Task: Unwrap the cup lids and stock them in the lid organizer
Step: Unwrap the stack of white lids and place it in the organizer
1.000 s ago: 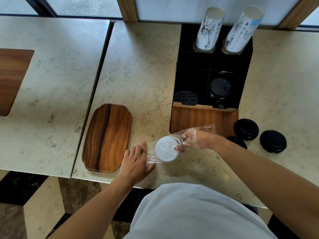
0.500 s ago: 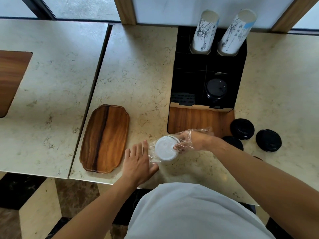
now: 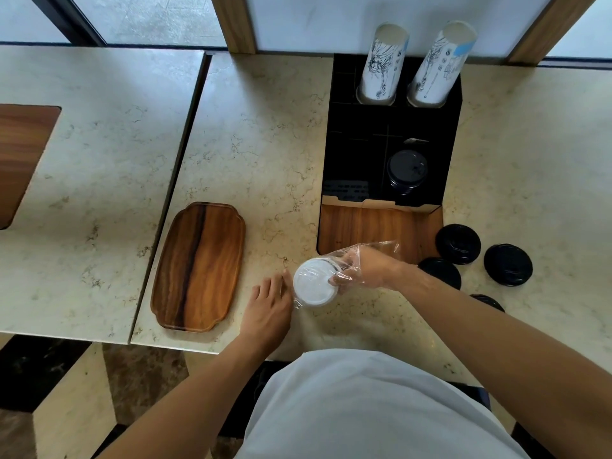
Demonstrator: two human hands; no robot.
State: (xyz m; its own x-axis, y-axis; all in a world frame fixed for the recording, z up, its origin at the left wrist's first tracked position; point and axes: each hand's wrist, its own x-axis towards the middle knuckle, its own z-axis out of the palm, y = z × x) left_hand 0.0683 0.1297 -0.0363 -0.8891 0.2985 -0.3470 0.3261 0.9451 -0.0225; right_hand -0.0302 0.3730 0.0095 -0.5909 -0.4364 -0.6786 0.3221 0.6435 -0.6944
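A stack of white cup lids (image 3: pixel 313 286) sits inside a clear plastic wrap (image 3: pixel 381 248) near the counter's front edge. My right hand (image 3: pixel 364 270) is reached into the wrap and grips the stack from the right. My left hand (image 3: pixel 268 304) lies on the counter just left of the stack, pinning the wrap's closed end with its fingers. The black lid organizer (image 3: pixel 351 154) with a wooden front stands right behind the stack; one compartment holds a pile of black lids (image 3: pixel 406 170).
Two stacks of printed paper cups (image 3: pixel 384 64) stand at the organizer's back. Several loose black lids (image 3: pixel 458 243) lie on the counter to the right. A wooden tray (image 3: pixel 200 265) lies to the left. The counter's front edge runs close under my arms.
My left hand has shifted slightly along the wrap's end. The lid stack stays gripped in my right hand in about the same place.
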